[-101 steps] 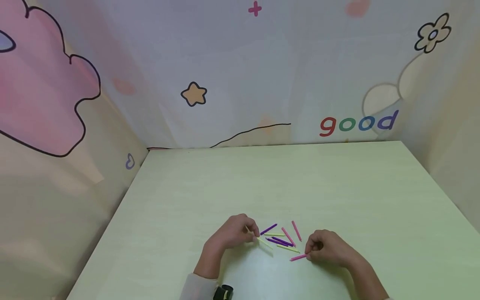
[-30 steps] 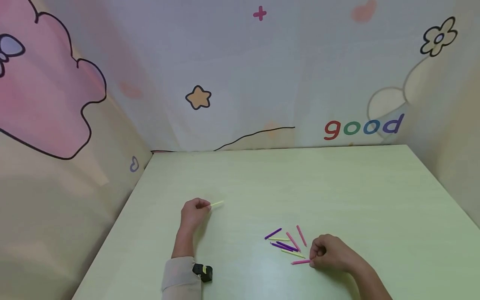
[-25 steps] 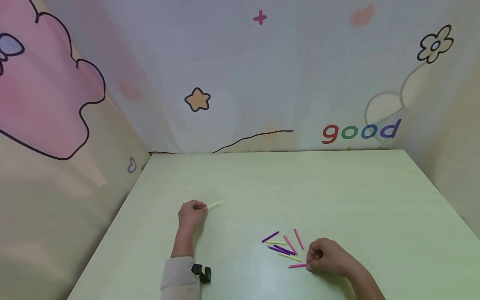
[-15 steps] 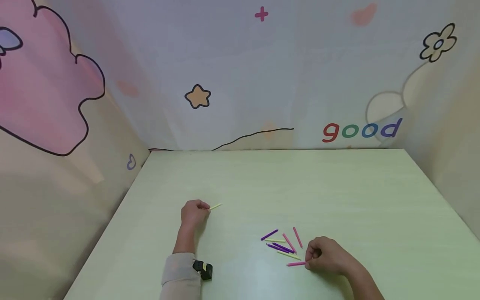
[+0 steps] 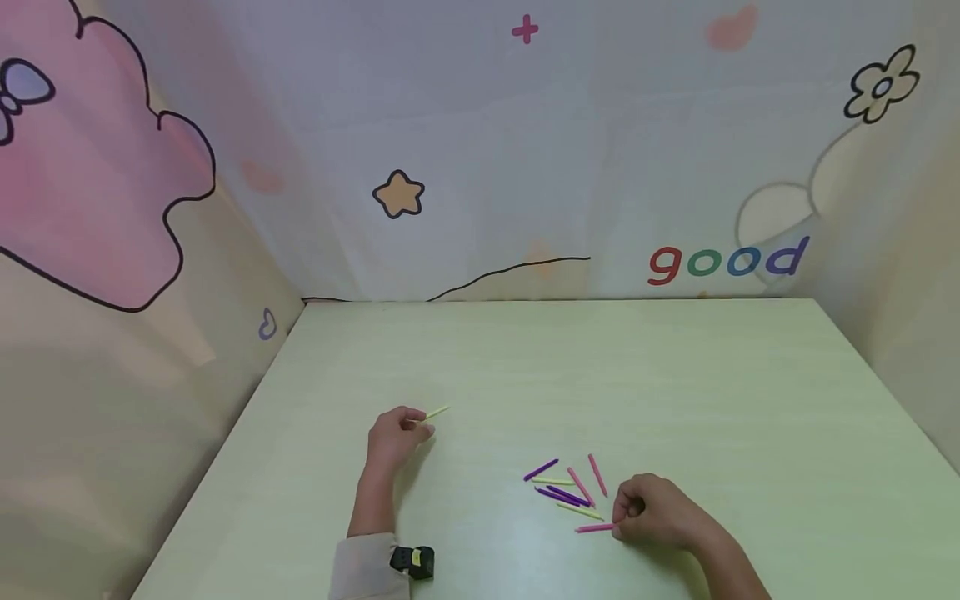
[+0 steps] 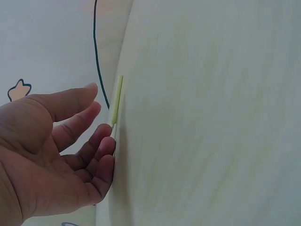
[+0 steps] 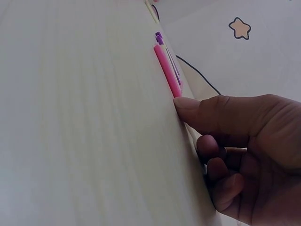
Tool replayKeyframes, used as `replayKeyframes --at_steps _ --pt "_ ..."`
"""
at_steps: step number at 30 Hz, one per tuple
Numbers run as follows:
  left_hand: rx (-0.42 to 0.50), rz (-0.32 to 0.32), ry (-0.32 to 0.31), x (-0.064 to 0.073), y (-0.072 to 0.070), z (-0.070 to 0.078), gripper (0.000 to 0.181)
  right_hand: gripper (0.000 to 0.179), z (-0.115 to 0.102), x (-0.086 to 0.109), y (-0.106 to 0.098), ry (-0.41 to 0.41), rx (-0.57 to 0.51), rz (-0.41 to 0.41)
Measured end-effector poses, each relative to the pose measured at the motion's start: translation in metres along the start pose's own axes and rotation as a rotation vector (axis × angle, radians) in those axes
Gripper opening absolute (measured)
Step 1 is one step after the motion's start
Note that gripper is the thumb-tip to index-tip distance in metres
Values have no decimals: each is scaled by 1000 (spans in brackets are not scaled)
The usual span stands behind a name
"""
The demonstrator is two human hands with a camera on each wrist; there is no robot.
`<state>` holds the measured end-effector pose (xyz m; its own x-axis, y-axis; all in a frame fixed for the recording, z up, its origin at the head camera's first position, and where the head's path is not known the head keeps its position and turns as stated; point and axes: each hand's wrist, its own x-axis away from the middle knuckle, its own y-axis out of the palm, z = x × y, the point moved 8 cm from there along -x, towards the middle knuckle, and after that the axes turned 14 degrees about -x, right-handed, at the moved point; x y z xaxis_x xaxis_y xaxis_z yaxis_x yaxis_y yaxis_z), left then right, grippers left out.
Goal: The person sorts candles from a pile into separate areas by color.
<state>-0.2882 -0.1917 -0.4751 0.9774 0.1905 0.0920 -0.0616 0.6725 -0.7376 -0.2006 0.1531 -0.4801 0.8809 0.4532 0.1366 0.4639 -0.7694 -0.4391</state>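
Observation:
A thin yellow stick lies on the table at the left. My left hand is at its near end, and in the left wrist view the thumb stands apart from it. The fingers partly hide this stick's lower end. At the right, my right hand pinches one end of a pink stick between thumb and fingers, low at the tabletop. Just beyond it is a loose group of several sticks: purple ones, yellow ones and pink ones, some crossing or touching.
All of this is on a pale green table. A printed fabric backdrop rises along its far edge and both sides. A black device is strapped at the left sleeve.
My left hand has carried the yellow stick from the group to the left, and its thumb has now parted from it. The right hand stays at the pink stick, which has turned slightly.

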Motion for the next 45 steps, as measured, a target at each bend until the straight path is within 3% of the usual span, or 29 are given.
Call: replayKeyframes --at_steps 5,11,22,33,45 --pt "-3 6 32 9 -1 5 25 13 -3 -1 0 -5 -6 -3" --pt "23 6 147 23 -2 21 26 14 -1 -3 0 -13 1 -6" --pt "83 -21 275 46 9 45 24 16 1 -2 0 -2 -2 -7" --pt "48 -113 351 55 37 70 25 16 -2 -2 -3 -1 10 7" --pt "41 -207 343 59 65 82 24 18 1 0 -1 -2 8 10"
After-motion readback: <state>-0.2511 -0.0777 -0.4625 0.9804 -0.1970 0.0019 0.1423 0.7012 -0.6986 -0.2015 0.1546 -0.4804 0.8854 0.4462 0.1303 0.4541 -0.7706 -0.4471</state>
